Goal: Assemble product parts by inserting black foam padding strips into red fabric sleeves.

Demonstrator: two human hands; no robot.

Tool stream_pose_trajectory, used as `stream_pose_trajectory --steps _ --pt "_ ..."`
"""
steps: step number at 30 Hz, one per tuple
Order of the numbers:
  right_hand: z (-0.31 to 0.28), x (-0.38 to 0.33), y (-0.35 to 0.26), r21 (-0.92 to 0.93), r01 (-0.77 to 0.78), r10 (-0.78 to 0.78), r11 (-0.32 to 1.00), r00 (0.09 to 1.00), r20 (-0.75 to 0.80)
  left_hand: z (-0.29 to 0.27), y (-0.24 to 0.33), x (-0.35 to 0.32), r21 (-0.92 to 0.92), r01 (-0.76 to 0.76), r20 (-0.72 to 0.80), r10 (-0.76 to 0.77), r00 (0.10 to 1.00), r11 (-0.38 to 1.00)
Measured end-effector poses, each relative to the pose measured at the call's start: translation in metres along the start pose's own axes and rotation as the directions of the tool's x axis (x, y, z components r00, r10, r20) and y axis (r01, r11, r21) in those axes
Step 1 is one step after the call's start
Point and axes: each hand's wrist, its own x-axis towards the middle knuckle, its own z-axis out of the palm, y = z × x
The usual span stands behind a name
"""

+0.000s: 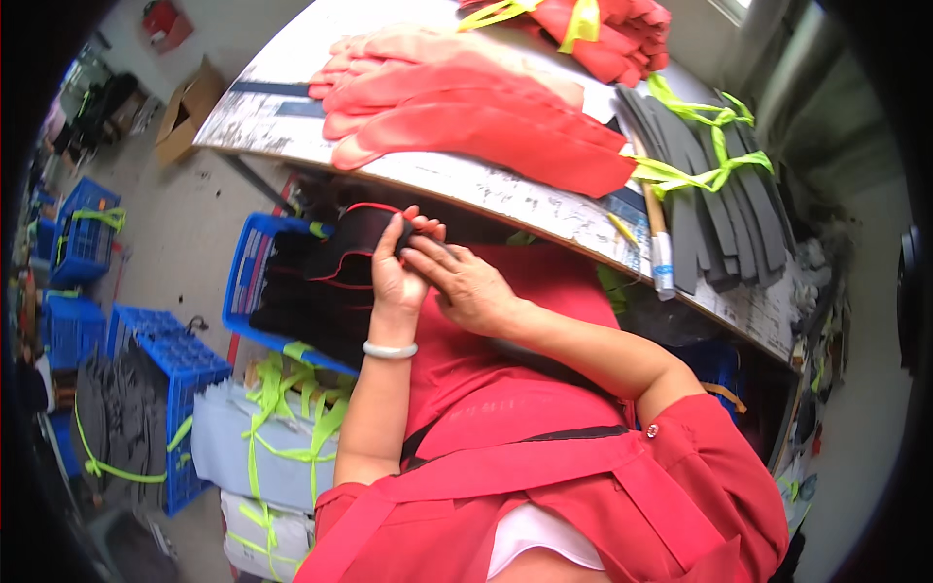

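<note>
In front of my red apron, close to the table edge, my two hands meet over one end of a black fabric piece with red edging (pixel 356 233). Its curved body hangs to the left over a blue crate. My left hand (pixel 397 282), with a pale bangle at the wrist, is closed on that end, thumb upward. From the right, my right hand (pixel 468 291) presses its fingers together against the same end; its thumb is hidden. Dark fabric pieces (pixel 301 301) fill the blue crate (pixel 233 301) beside my left hand.
Coral-red fabric pieces (pixel 476 121) lie on the worn white table (pixel 262 126). Grey strips tied with yellow-green bands (pixel 714 194) lie at its right. Light grey fabric bundles (pixel 228 437), blue crates (pixel 175 364) and a cardboard box (pixel 185 112) stand left.
</note>
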Motion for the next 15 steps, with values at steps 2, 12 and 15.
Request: stream_pose_trajectory --steps 2,12,15 --pt "-0.011 -0.007 -0.001 0.069 -0.136 0.118 0.988 0.968 0.223 0.009 -0.004 -0.009 0.022 0.019 -0.149 -0.015 0.989 1.000" --pt "0.008 -0.004 0.019 0.157 -0.230 0.156 0.960 0.911 0.381 -0.024 -0.016 0.003 -0.035 0.050 -0.217 -0.057 0.975 0.998" --pt "0.017 0.023 0.031 0.000 -0.203 0.170 0.979 0.823 0.543 -0.070 -0.035 0.020 -0.157 0.083 -0.189 -0.112 0.976 0.984"
